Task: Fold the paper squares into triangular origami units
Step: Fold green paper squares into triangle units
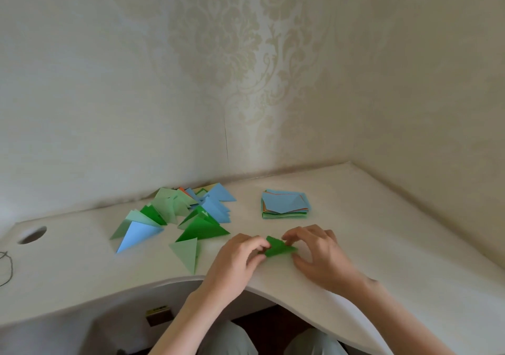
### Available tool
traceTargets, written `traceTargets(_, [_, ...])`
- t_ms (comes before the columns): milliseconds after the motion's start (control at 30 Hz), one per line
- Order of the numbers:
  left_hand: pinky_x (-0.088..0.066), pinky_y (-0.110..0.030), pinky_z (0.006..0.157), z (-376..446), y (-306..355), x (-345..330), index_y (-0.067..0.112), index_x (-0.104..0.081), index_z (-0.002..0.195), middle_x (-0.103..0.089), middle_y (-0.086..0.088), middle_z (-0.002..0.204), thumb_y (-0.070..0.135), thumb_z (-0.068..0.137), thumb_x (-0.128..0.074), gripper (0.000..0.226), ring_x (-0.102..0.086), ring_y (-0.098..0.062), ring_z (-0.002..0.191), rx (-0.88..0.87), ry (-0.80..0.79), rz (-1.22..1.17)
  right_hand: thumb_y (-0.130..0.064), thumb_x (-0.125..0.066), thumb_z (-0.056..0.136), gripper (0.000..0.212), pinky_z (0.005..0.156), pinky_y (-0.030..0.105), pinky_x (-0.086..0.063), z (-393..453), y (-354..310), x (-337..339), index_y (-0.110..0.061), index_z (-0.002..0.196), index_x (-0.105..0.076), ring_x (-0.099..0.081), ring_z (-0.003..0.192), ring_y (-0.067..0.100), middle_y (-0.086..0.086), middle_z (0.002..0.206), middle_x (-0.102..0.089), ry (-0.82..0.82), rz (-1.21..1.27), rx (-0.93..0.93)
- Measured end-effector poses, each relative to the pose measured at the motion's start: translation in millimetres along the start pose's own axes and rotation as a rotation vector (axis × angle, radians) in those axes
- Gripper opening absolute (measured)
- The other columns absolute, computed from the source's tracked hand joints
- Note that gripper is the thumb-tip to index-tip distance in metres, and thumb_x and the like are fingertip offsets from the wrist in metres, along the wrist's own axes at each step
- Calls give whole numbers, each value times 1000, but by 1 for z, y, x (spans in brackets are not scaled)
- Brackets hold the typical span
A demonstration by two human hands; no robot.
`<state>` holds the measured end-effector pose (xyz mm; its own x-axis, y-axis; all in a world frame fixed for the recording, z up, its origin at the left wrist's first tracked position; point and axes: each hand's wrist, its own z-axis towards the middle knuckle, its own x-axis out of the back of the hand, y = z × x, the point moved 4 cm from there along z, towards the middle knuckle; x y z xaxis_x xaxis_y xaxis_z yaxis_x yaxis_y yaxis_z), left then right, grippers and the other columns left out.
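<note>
Far left edge: thin dark cord (6, 268) looped on white desk (82, 267), round cable hole (32, 235) just above it. Left-centre: scattered pile of folded triangles (177, 214), light green, dark green, blue, w/ bit of orange at back near wall; one pale green triangle (186, 253) lying apart at pile's lower edge, near desk's front curve. Lower centre: left hand (235, 263) pinching left end of small dark green paper (277, 247) btwn thumb and curled fingers, paper resting on desk. Right hand (321, 253) on paper's right end, fingertips bent down onto it, thumb just below. Upper right of hands: neat stack of unfolded squares (285, 204), blue sheet on top, green and orange edges showing beneath. Patterned wallpaper (246, 54) behind.
</note>
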<state>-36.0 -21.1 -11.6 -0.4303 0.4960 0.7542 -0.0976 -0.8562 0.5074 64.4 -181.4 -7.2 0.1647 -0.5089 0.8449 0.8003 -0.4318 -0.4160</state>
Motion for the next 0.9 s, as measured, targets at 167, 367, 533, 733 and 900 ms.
traceTargets(167, [-46,-22,71,-4,-6,10,24,-68,97,-60,20,76,12,82,-70,19,-56,-4,77,73,103,0,-33,-62,81,23,86,35,-42,9,-11,-10,-33,104,-58,-54,90,6,-29,77,-58,59,102,-49])
traceTargets(367, [-42,-18,66,2,-4,-2,27,-63,101,-54,19,78,28,83,-69,19,-51,-7,79,172,140,36,-30,-68,78,19,75,39,-50,8,-12,-23,-30,95,-61,-57,76,9,-25,68,-56,173,118,-147])
traceTargets(533, [-46,-25,70,8,0,-10,26,-62,103,-60,12,85,34,82,-70,25,-52,-9,82,206,177,89,-39,-74,75,23,71,37,-48,12,-13,-27,-28,92,-62,-55,71,13,-22,62,-51,212,115,-212])
traceTargets(733, [-35,-6,62,10,-11,-10,28,-60,102,-56,13,90,24,81,-72,25,-50,0,76,358,134,-70,-33,-77,70,30,76,35,-47,11,-9,-30,-38,90,-56,-54,73,5,-15,74,-54,220,165,-283])
traceTargets(900, [-46,-15,67,8,-22,-6,23,-65,92,-63,10,81,8,77,-73,22,-57,-3,72,410,143,-196,-14,-80,68,36,73,22,-44,14,0,-28,-32,90,-58,-53,71,6,-10,78,-57,121,302,-350])
